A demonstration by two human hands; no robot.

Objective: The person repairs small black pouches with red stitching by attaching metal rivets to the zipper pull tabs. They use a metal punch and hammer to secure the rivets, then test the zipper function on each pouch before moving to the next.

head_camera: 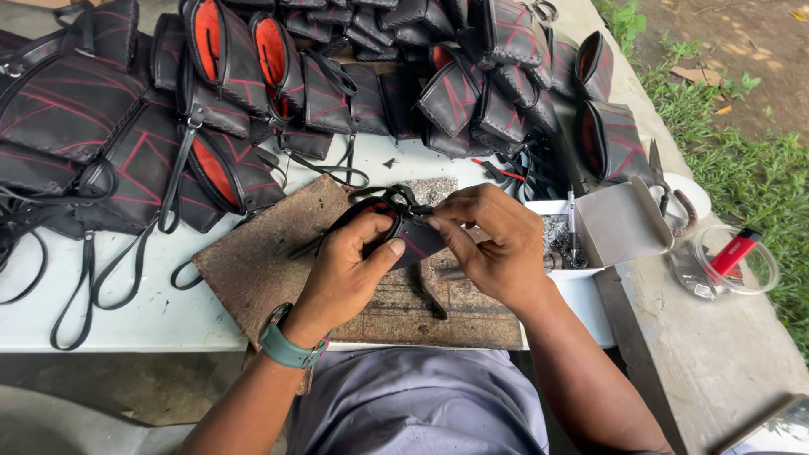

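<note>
Both my hands hold a small black pouch (415, 238) with red stitching and an orange lining, just above a worn wooden board (253, 261). My left hand (347, 271) grips the pouch's left side, thumb along its open rim. My right hand (489, 240) pinches the top of the pouch near its black strap (389, 197). A green watch (282, 345) sits on my left wrist. Part of the pouch is hidden by my fingers.
Many similar black pouches (227, 101) with red stitching and straps are heaped across the back of the white table (126, 312). To the right stand an open box (619, 223) of small metal parts, scissors (657, 168), and a clear lid holding a red lighter (731, 253). Grass lies beyond the concrete ledge.
</note>
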